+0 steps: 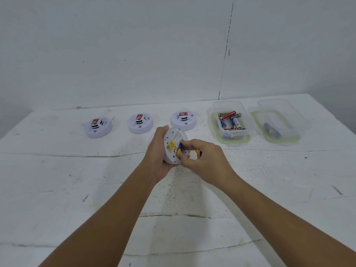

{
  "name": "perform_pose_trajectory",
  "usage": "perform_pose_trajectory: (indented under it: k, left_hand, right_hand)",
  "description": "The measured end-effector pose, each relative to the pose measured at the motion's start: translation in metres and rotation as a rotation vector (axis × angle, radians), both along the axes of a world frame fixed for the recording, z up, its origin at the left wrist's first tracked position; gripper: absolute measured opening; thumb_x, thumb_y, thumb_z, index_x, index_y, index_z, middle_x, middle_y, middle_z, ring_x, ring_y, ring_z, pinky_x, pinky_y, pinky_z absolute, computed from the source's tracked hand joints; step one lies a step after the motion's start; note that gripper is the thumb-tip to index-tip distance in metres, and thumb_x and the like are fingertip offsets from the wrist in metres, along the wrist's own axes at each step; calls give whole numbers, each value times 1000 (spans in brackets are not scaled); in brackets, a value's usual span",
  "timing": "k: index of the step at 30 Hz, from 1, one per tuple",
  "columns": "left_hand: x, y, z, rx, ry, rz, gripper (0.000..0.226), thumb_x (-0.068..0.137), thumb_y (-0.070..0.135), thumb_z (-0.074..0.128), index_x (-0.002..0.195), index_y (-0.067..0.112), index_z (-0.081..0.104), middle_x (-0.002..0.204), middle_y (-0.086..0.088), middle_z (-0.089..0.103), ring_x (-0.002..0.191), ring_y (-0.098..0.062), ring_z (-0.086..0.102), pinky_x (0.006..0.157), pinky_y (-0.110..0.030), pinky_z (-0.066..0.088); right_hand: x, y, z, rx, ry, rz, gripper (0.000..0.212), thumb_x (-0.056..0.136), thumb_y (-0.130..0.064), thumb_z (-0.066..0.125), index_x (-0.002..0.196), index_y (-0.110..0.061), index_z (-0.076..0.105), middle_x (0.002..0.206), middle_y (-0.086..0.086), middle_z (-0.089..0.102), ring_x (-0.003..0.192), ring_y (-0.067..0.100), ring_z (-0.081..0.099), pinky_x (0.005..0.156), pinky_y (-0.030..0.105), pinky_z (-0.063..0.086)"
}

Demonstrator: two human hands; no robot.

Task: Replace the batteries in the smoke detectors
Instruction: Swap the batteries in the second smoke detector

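I have the smoke detector (pixel 174 145) gripped in my left hand (pixel 158 149), raised off the worktop (pixel 77 180) and tipped on edge so its underside and battery bay face right, straight at my right hand (pixel 200 155). That hand's fingers are curled, pinching a yellow-tipped battery (pixel 179 152) at the bay mouth, with a second battery (pixel 199 152) tucked against the palm. The pinched battery's long axis runs roughly up-and-down along the bay, and I judge the next move turns on keeping it so.
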State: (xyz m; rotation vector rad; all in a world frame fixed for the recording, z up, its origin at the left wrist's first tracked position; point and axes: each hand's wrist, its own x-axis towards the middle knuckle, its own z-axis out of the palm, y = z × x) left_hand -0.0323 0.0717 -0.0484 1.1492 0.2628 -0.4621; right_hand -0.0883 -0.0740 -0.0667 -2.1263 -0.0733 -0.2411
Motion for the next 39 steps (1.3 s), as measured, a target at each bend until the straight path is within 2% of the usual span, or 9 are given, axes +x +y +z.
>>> perform_pose_trajectory:
  k: [5,10,16,20,23,28,31,34,39]
  left_hand:
    - [1,-8,-3,-5,-42,26,39,104,48,45,101,19,71,71,-3,73,79,-22,67,76,-38,53]
    - [2,-16,-1,64,-89,45,50,102,52,44,132,19,67,106,-9,71,96,-26,66,76,-38,58]
    - [5,-22,-1,-10,-93,65,43,102,51,45,121,20,70,101,-9,70,92,-25,66,84,-44,57]
    - [6,-35,4,-26,-98,30,42,103,52,47,121,21,68,119,-12,69,103,-29,66,102,-53,55]
    - [5,-55,11,-10,-119,-21,47,104,52,45,130,20,65,122,-12,69,104,-30,67,100,-51,55]
    - [6,-91,22,0,-139,-99,35,103,49,52,108,20,71,99,-7,79,98,-28,73,98,-49,55]
    - [8,-112,29,22,-142,-145,42,101,52,53,121,19,70,114,-9,78,111,-30,72,102,-53,55]
    - [10,-133,37,18,-148,-164,46,101,52,53,127,17,68,118,-11,76,105,-29,73,95,-51,59]
    - [14,-158,43,18,-160,-209,52,99,53,56,132,14,66,125,-15,73,101,-32,74,82,-46,62]
  right_hand:
    - [5,9,2,409,159,-49,27,96,-29,74,123,-28,75,106,-11,78,73,-3,63,62,15,45]
    - [7,7,7,735,327,-125,26,91,-13,79,114,-24,77,100,7,80,57,16,38,44,24,32]
    - [6,-7,8,930,439,-198,27,88,1,74,110,-14,77,81,6,71,45,9,30,41,20,26]
    - [5,-20,11,1034,426,-283,24,100,-7,56,113,-17,74,83,4,66,44,7,33,47,21,29]
    - [1,-33,17,940,359,-255,30,101,-7,49,113,-21,73,88,5,64,45,7,33,48,22,30]
    - [-4,-76,33,693,175,-277,16,103,-16,55,104,-24,69,84,-1,67,47,3,42,51,23,35]
    - [-3,-114,41,499,59,-348,8,100,-20,64,102,-25,71,92,2,74,59,-1,56,58,21,42]
    - [2,-159,47,303,-11,-415,6,97,-24,69,101,-28,71,90,2,76,62,-3,60,64,22,43]
    - [21,-221,54,34,28,-483,10,98,-22,66,106,-25,71,91,-3,73,64,-5,63,50,8,41]
